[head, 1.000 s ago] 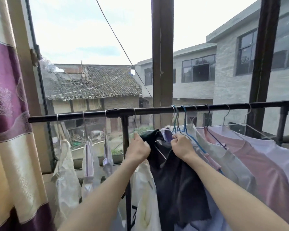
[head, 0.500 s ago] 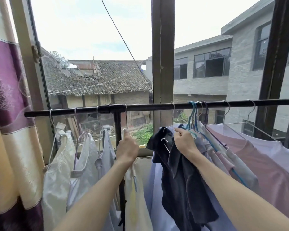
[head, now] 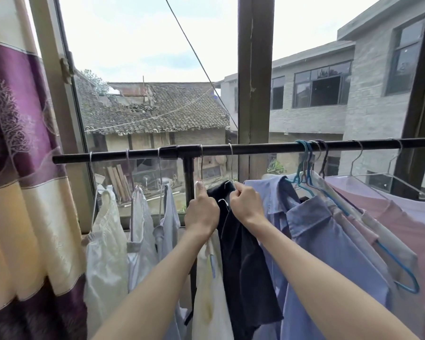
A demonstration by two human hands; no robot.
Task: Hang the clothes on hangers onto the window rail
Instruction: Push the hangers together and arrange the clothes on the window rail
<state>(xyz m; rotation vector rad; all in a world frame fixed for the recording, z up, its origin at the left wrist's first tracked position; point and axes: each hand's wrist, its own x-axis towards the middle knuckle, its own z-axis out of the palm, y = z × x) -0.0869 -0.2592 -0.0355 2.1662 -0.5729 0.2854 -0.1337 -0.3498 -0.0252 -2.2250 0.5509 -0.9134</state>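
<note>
Your left hand (head: pixel 201 212) grips the cream garment (head: pixel 210 290); your right hand (head: pixel 247 204) pinches the dark shirt (head: pixel 245 266); its hook (head: pixel 230 165) above could slip off the rail (head: pixel 255 148) if you tug.

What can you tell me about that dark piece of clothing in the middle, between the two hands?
The dark garment is navy or near black, of soft, limp fabric, its lower edge uneven. It hangs on a thin wire hanger hooked over the black rail, just right of the rail's upright post. The right hand grips it at the collar. The left hand holds the cream garment beside it. A blue shirt hangs against its right side.
</note>
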